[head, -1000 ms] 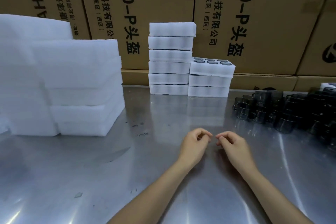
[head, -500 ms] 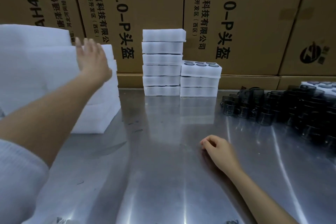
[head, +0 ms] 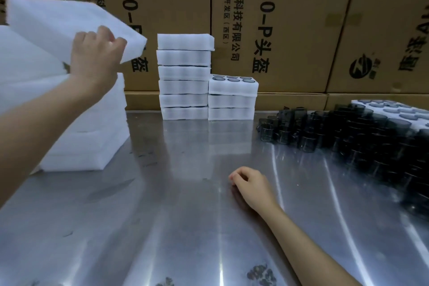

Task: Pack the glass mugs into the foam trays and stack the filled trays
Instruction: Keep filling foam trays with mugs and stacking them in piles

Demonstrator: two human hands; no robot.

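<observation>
Tray-fetch step: my left hand (head: 94, 58) gripped an empty foam tray (head: 69, 23) above the pile; right hand (head: 251, 184) rested loosely curled, empty, on the table (head: 174, 216). Glass mugs (head: 348, 132) waited right; tray needed setting down next.

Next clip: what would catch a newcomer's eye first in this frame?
The left hand grips a white foam tray, tilted above the big foam pile at the left. Dark glass mugs crowd the metal table's right side, and two stacks of filled trays stand at the back against cardboard boxes.
</observation>
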